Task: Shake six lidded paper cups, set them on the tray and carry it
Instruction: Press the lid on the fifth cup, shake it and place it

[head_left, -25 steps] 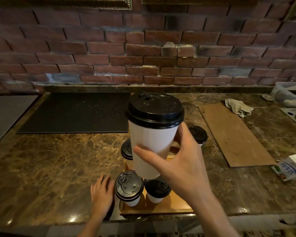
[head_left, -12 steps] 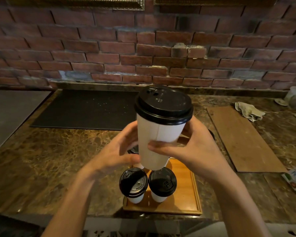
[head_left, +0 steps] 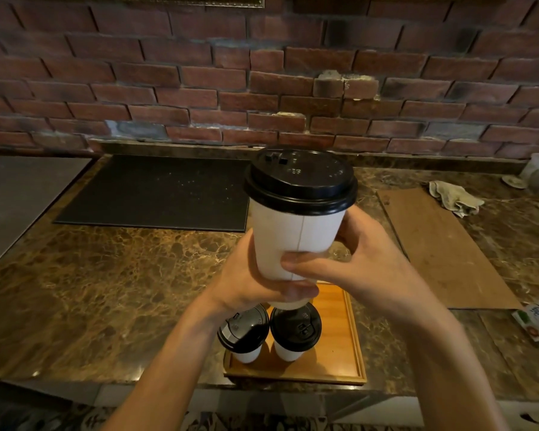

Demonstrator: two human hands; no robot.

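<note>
White lidded cup [head_left: 293, 234] is gripped by left hand [head_left: 246, 281] and right hand [head_left: 364, 272]. Two cups [head_left: 243, 334] [head_left: 294, 334] stand on one tray [head_left: 336, 337]. Half a second ago the left hand only touched its side.

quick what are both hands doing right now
Left hand: closed round the lower part of the raised paper cup.
Right hand: closed on the same cup, from the other side.

A red brick wall [head_left: 262, 73] rises behind a brown marble counter [head_left: 106, 275] bearing a black mat [head_left: 153, 194].
</note>
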